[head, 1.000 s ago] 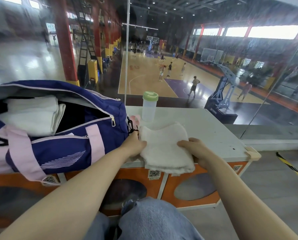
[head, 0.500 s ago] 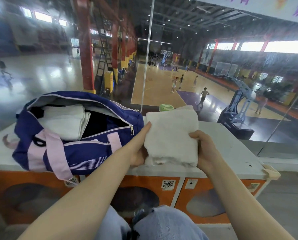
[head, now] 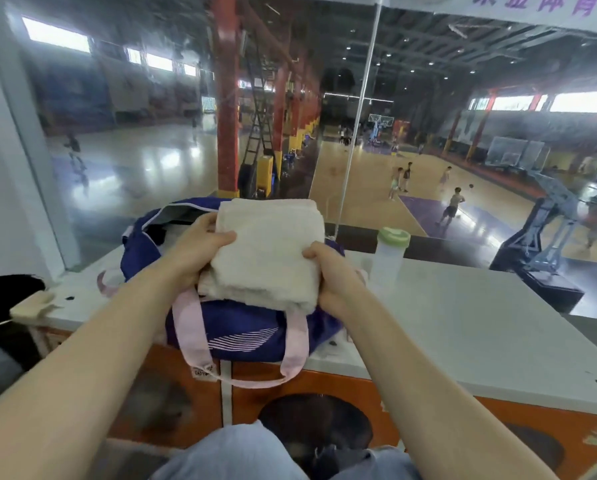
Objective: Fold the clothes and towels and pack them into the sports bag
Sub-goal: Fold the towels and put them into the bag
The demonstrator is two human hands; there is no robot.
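The folded white towel [head: 267, 251], gripped on both sides by the left hand [head: 200, 249] and right hand [head: 328, 275], covers the open top of the navy sports bag [head: 241, 330]. A green-lidded bottle [head: 390, 254] stands just right of the bag. Bare white countertop [head: 480, 327] stretches beyond it; a glass wall [head: 463, 133] closes the far side.

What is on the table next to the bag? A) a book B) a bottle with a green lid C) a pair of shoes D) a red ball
B: a clear bottle with a green lid stands on the white table, just right of the blue sports bag.
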